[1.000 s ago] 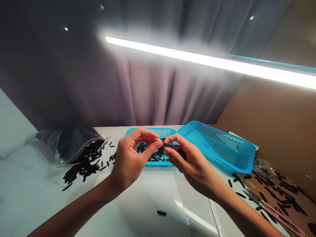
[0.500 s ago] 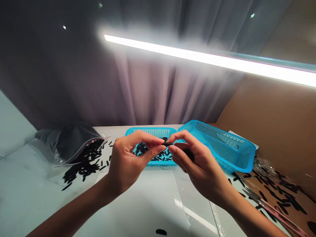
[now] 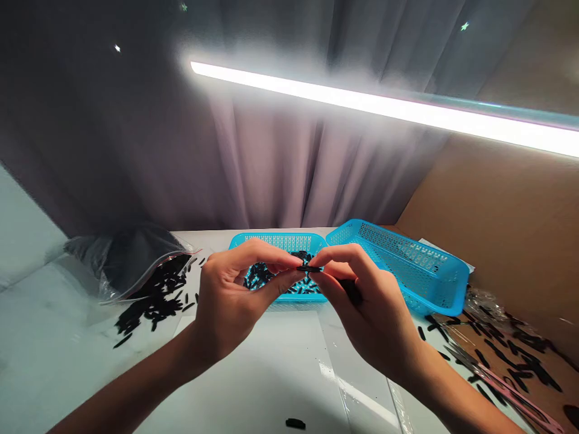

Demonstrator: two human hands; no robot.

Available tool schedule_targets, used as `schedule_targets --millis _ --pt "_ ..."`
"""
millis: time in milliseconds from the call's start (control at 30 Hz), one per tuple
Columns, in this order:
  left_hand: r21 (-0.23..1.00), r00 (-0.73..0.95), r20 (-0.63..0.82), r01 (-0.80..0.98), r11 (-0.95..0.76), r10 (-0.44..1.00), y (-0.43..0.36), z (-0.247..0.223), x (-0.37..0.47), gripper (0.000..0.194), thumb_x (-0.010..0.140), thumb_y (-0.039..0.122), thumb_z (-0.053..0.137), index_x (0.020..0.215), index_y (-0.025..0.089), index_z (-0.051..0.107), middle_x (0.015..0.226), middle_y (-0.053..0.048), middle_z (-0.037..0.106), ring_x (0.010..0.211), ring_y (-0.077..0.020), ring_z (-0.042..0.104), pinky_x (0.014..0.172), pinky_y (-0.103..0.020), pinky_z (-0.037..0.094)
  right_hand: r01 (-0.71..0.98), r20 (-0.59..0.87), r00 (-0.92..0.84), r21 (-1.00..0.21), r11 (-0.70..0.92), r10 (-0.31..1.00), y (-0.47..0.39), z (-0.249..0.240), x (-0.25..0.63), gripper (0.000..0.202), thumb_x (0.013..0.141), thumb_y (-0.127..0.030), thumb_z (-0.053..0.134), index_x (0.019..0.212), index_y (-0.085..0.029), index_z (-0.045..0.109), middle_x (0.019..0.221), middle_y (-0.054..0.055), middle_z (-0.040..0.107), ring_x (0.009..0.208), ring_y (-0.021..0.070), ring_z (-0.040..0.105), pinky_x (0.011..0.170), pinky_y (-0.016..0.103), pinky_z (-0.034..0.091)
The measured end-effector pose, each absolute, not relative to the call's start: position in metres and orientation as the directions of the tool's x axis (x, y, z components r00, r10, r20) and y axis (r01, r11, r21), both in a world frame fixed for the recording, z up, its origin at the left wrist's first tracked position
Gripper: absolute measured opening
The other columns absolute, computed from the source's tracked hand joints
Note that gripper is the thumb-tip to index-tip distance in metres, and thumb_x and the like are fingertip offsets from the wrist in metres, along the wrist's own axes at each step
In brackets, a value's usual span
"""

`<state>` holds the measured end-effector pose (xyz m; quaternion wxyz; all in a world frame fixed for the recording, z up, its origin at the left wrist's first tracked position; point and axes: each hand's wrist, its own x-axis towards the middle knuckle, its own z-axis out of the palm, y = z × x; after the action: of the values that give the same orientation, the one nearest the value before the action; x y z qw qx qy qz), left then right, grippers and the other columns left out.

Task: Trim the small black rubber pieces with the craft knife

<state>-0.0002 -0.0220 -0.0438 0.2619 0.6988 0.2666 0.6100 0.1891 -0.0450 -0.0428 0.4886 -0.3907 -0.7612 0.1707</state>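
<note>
Black piece (image 3: 309, 269) is pinched level between 2 hands, raised before the left basket (image 3: 275, 298). The left hand (image 3: 230, 301) has its grip closed on 1 end; the right hand (image 3: 373, 307) has its grip closed on the other. A dark thing (image 3: 351, 290) shows in the right palm, too hidden to identify. More black pieces (image 3: 256, 276) lie in the left basket, and a lone piece (image 3: 295, 424) rests on the white sheet (image 3: 262, 367). A right basket (image 3: 446, 293) stands beside the left basket. Leftward on the counter (image 3: 54, 355), a pile (image 3: 154, 307) spreads from a bag (image 3: 126, 259); rightward, scissors (image 3: 509, 389) lie among scattered pieces (image 3: 534, 364).
</note>
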Motion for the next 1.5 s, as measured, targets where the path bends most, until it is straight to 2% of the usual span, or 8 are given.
schedule_targets --millis 133,267,467,600,833,1100,1500 --pt "0.696 0.135 0.709 0.019 -0.717 0.692 -0.025 -0.041 0.000 0.022 0.080 0.008 0.088 0.090 0.027 0.083 0.082 0.003 0.081 0.077 -0.0122 0.074 0.071 -0.023 0.060 0.428 0.588 -0.213 -0.662 0.616 0.780 -0.045 -0.043 0.189 0.002 0.105 -0.026 0.053 0.104 -0.025 0.054 0.060 -0.008 0.057 0.050 0.0105 0.033 0.050 0.023 0.027" --pt "0.710 0.124 0.698 0.011 -0.704 0.705 -0.026 -0.040 0.000 0.023 0.080 0.007 0.088 0.090 0.028 0.084 0.082 0.004 0.081 0.077 -0.0121 0.074 0.071 -0.023 0.060 0.359 0.549 -0.214 -0.725 0.588 0.808 -0.045 -0.042 0.188 0.002 0.104 -0.025 0.054 0.101 -0.025 0.054 0.059 -0.010 0.051 0.051 0.0102 0.032 0.050 0.023 0.026" --pt "0.676 0.111 0.729 0.035 -0.736 0.675 -0.029 -0.039 -0.004 0.023 0.080 0.007 0.088 0.089 0.028 0.083 0.081 0.006 0.081 0.075 -0.0113 0.072 0.070 -0.024 0.059 0.133 0.455 -0.283 -0.853 0.504 0.845 -0.047 -0.043 0.184 0.009 0.106 -0.030 0.058 0.100 -0.024 0.056 0.062 -0.010 0.047 0.056 0.0100 0.031 0.049 0.024 0.025" --pt "0.629 0.127 0.767 0.047 -0.776 0.629 -0.030 -0.036 -0.005 0.023 0.081 0.006 0.087 0.089 0.027 0.082 0.081 0.006 0.081 0.076 -0.0116 0.072 0.070 -0.026 0.058 -0.061 0.382 -0.333 -0.921 0.384 0.862 -0.048 -0.043 0.185 0.016 0.107 -0.038 0.061 0.103 -0.022 0.059 0.065 -0.009 0.044 0.056 0.0086 0.029 0.047 0.022 0.023" --pt "0.520 0.142 0.841 0.055 -0.852 0.523 -0.030 -0.035 -0.006 0.024 0.081 0.002 0.087 0.092 0.023 0.082 0.083 0.003 0.082 0.075 -0.0132 0.074 0.070 -0.029 0.060 -0.305 0.277 -0.405 -0.939 0.157 0.871 -0.048 -0.040 0.186 0.021 0.104 -0.040 0.068 0.103 -0.020 0.061 0.064 -0.011 0.038 0.053 0.0052 0.025 0.046 0.019 0.019" --pt "0.427 0.153 0.888 0.074 -0.901 0.434 -0.032 -0.035 -0.007 0.024 0.081 0.000 0.087 0.093 0.020 0.079 0.084 0.003 0.082 0.076 -0.0131 0.075 0.074 -0.031 0.062 -0.365 0.226 -0.467 -0.930 0.046 0.855 -0.048 -0.040 0.185 0.018 0.104 -0.038 0.070 0.105 -0.021 0.063 0.063 -0.011 0.037 0.053 0.0044 0.025 0.047 0.017 0.021" --pt "0.251 0.195 0.939 0.175 -0.952 0.284 -0.030 -0.034 -0.006 0.027 0.079 -0.005 0.085 0.091 0.017 0.074 0.083 0.003 0.080 0.075 -0.0124 0.074 0.069 -0.030 0.063 -0.385 0.252 -0.474 -0.921 0.058 0.844 -0.045 -0.040 0.188 0.012 0.105 -0.033 0.068 0.104 -0.022 0.064 0.063 -0.011 0.036 0.052 0.0038 0.024 0.047 0.017 0.020"
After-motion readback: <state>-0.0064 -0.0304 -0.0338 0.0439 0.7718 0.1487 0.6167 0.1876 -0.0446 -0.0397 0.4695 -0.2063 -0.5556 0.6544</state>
